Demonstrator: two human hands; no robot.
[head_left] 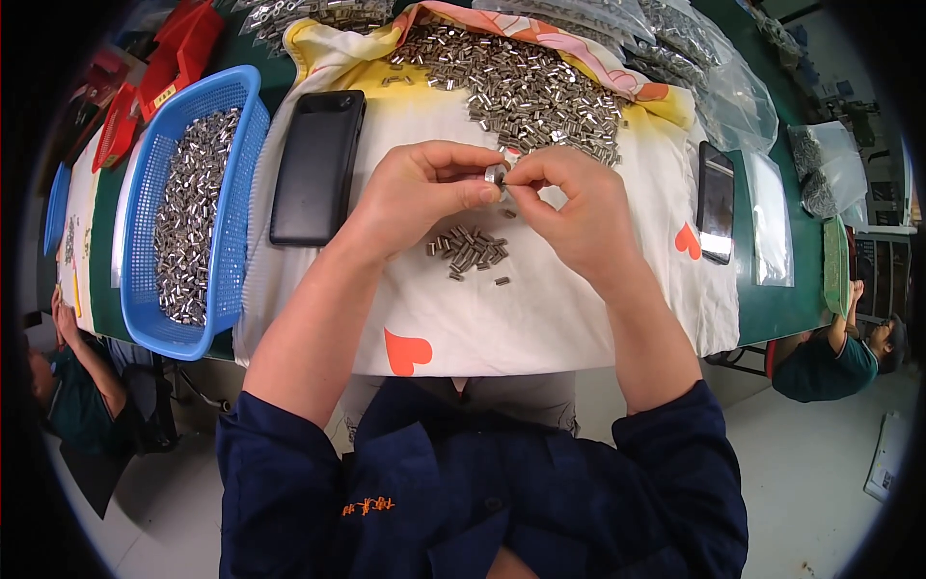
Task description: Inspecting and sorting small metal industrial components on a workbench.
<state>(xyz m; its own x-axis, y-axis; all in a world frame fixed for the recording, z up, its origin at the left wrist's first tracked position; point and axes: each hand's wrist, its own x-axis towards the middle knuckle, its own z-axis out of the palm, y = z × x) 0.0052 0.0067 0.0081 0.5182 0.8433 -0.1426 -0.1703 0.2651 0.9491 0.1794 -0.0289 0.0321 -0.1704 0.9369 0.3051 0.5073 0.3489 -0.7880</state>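
My left hand [429,188] pinches a short, ring-like metal piece [496,175] between thumb and forefinger, above the cloth. Fingertips of my right hand [571,198] are closed right against that piece; whatever they grip is too small to make out. Under my hands lies a small heap of metal cylinders [469,249], a few of them loose at its edges. Beyond my hands spreads a large pile of similar small metal cylinders [540,96] on the white cloth [521,328], which has red hearts and a yellow and pink far border.
On the left, a blue plastic basket [253,125] holds many metal cylinders, beside a black power-bank-like block [316,169]. A phone [716,203] and a clear plastic bag [769,217] lie right. Red bins [178,58] and bagged parts [709,68] stand behind. Other people sit at both sides.
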